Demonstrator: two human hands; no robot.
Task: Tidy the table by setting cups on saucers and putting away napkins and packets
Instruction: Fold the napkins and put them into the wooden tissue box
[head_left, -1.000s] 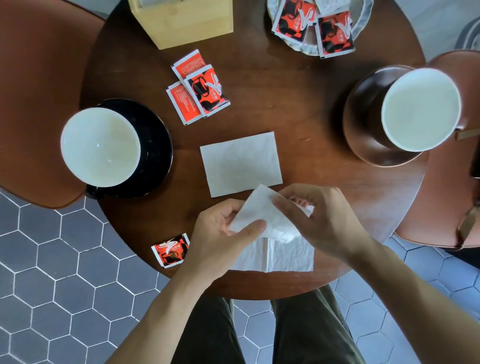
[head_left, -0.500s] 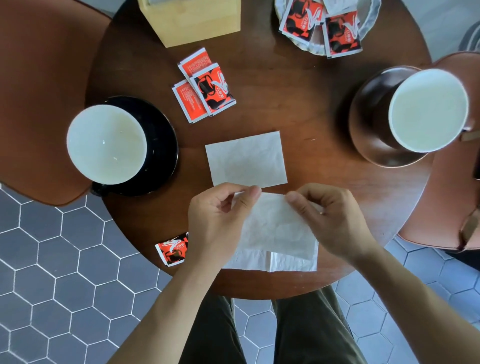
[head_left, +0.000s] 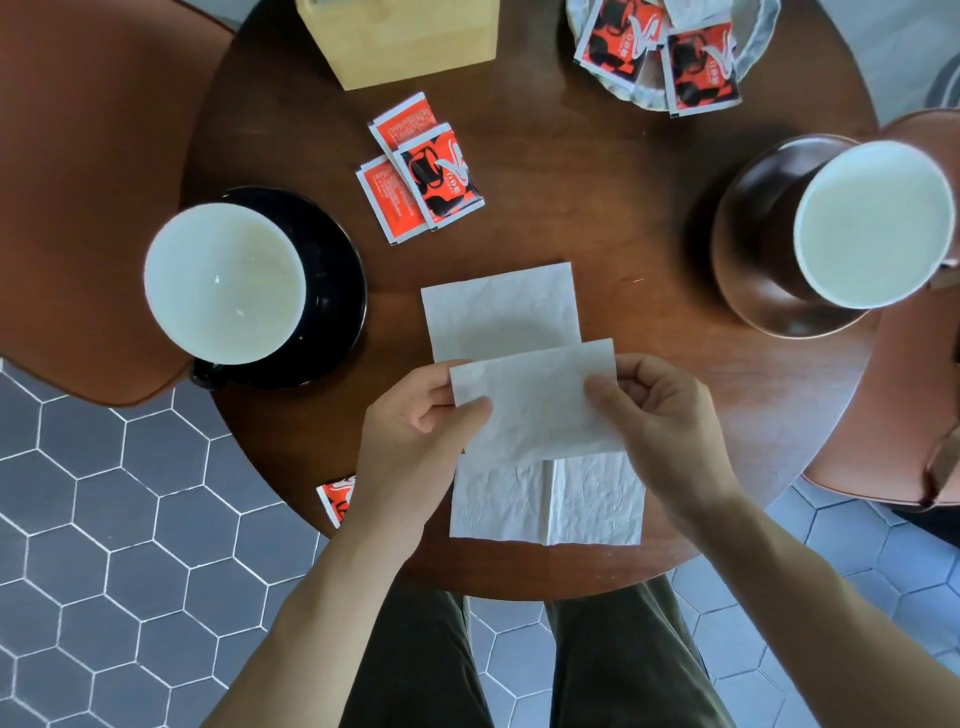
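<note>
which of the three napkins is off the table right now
The middle napkin, pinched at its ends by the left hand and right hand. The other two lie flat, one beyond it, one nearer the table edge.

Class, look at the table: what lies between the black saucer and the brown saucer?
In the head view, a flat white napkin lies on the table between the black saucer and the brown saucer; otherwise bare wood.
</note>
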